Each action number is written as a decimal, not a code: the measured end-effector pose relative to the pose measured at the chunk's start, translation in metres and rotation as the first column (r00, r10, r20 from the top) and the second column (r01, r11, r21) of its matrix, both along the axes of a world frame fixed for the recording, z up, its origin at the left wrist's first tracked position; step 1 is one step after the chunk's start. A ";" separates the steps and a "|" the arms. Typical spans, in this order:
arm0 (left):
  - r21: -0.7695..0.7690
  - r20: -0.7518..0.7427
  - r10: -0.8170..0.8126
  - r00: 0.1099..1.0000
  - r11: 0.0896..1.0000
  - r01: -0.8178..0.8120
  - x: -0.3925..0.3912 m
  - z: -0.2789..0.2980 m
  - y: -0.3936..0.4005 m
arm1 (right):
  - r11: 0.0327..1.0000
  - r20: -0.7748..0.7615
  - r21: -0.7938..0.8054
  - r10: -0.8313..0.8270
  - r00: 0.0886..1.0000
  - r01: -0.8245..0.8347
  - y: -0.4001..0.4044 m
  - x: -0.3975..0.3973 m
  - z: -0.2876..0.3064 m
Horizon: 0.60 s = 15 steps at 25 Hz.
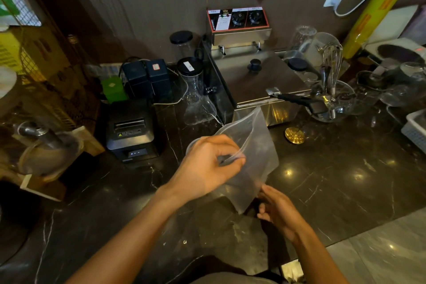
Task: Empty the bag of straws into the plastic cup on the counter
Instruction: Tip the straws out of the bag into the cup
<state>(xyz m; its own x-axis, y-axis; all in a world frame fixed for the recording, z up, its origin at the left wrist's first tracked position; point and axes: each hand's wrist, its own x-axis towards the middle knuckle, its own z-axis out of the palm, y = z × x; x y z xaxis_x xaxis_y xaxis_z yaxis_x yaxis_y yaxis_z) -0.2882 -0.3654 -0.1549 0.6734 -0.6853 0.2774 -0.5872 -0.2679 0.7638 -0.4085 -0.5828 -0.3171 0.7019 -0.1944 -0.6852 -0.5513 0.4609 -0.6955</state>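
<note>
Left hand pinches straws inside the clear bag above the plastic cup; right hand pinches its bottom corner. Lift that corner higher.

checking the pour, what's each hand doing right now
Left hand: fingers pinched shut on the clear plastic bag.
Right hand: at the bag's lower corner; grip cannot be told.
</note>
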 end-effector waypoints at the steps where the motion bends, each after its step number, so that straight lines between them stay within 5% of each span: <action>1: -0.020 -0.008 0.009 1.000 1.000 -0.009 0.003 0.000 0.003 | 0.998 0.044 0.016 -0.057 0.997 0.056 -0.001 0.000 0.002; 5: -0.107 -0.086 0.015 0.996 0.994 -0.025 0.017 -0.003 0.016 | 0.972 0.204 0.033 -0.236 0.950 0.234 -0.014 0.006 0.015; 10: -0.136 -0.149 0.048 0.988 0.988 -0.068 0.028 -0.010 0.027 | 0.981 0.332 0.062 -0.195 0.923 0.185 -0.025 0.006 0.036; 15: -0.068 -0.175 0.153 0.973 0.984 -0.167 0.033 -0.025 0.036 | 0.959 0.359 -0.183 -0.140 0.923 0.216 -0.031 0.014 0.056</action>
<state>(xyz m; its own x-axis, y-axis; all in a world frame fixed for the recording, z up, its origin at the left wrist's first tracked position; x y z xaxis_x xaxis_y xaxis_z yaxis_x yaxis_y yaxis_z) -0.2550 -0.3294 -0.1803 0.8143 -0.5444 0.2011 -0.4028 -0.2807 0.8712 -0.3946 -0.6135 -0.2616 0.8239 -0.4533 -0.3401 -0.1877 0.3479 -0.9185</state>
